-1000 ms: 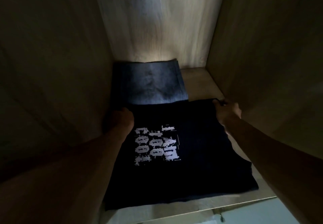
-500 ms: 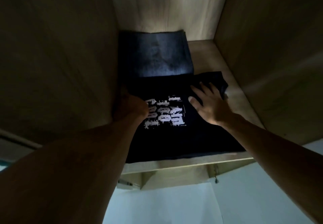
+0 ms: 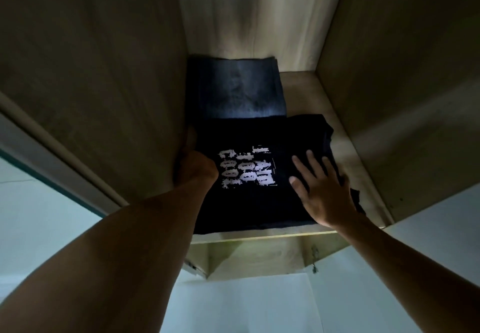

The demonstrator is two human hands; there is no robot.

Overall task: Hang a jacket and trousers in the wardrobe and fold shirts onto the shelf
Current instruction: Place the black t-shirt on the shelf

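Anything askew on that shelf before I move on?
Slightly. The printed shirt has a rumpled far right corner that bulges past its edge near the right hand, which lies flat on it. It also overlaps the near edge of the folded blue garment behind. The left hand is at its left edge; grip unclear.

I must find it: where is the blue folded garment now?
Head view: blue folded garment lies at the shelf back left, behind the black printed shirt.
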